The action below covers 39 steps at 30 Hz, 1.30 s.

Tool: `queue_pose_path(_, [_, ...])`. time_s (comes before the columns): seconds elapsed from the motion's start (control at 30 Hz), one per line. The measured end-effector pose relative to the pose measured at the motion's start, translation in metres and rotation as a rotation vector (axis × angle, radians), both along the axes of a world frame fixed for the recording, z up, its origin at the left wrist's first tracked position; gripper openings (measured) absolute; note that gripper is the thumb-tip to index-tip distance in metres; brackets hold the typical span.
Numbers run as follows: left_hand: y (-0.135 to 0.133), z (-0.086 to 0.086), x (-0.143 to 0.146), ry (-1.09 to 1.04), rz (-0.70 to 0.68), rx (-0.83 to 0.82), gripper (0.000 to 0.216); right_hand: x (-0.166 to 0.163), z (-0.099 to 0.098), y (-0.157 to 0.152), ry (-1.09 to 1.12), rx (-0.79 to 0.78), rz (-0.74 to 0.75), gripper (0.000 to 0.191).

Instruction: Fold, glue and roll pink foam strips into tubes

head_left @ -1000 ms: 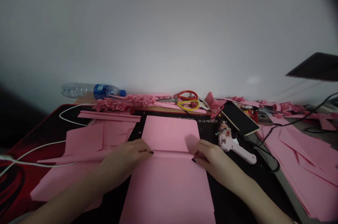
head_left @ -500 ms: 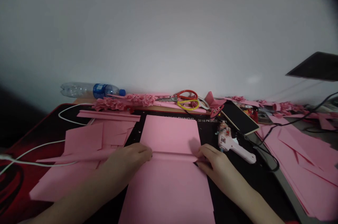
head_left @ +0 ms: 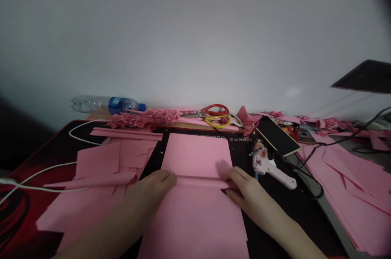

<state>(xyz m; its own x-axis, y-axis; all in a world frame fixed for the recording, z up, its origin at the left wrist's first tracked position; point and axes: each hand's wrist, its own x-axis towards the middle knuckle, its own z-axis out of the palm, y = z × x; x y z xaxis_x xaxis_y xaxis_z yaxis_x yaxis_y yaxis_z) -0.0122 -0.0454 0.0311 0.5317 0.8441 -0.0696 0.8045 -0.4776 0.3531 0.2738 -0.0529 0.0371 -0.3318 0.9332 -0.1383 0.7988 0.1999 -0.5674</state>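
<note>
A large pink paper sheet lies in front of me on a black desk mat, with a narrow fold line running across its middle. My left hand presses down on the left end of that fold, fingers curled together. My right hand pinches the fold's right end at the sheet's edge. Both hands rest on the paper, one at each side.
Loose pink sheets lie to the left and a pile to the right. A pink glue gun, a phone, scissors, paper flowers, a water bottle and white cables surround the sheet.
Both hands slid slightly toward me along with the fold, and the sheet shifted a little. The left forearm now covers more of the loose sheets at the lower left.
</note>
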Motion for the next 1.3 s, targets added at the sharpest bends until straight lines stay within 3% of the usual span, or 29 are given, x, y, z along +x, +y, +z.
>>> queue_pose_path(0.1, [-0.001, 0.003, -0.001, 0.069, 0.030, -0.031, 0.054, 0.000, 0.001, 0.001, -0.012, 0.005, 0.014, 0.017])
queue_pose_path(0.27, [-0.007, -0.007, -0.002, -0.036, 0.036, -0.023, 0.056, -0.004, 0.003, 0.003, -0.175, 0.049, 0.099, 0.017])
queue_pose_path(0.53, [-0.001, -0.020, -0.009, -0.221, 0.289, -0.032, 0.035, -0.003, -0.006, 0.004, -0.216, 0.182, 0.090, 0.009])
queue_pose_path(0.7, [-0.011, -0.014, -0.018, -0.249, 0.403, -0.074, 0.056, -0.003, -0.006, 0.003, -0.202, 0.196, 0.077, 0.009])
queue_pose_path(0.93, [-0.029, -0.009, -0.007, -0.190, 0.253, 0.026, 0.066, -0.003, -0.006, 0.004, -0.192, 0.236, 0.101, 0.012])
queue_pose_path(1.17, [-0.018, -0.023, -0.018, -0.017, 0.046, 0.163, 0.055, -0.002, -0.004, 0.001, -0.182, 0.270, 0.137, 0.019])
queue_pose_path(1.3, [-0.013, -0.014, -0.021, 0.003, -0.003, 0.217, 0.049, 0.001, -0.002, -0.002, -0.214, 0.315, 0.159, 0.024])
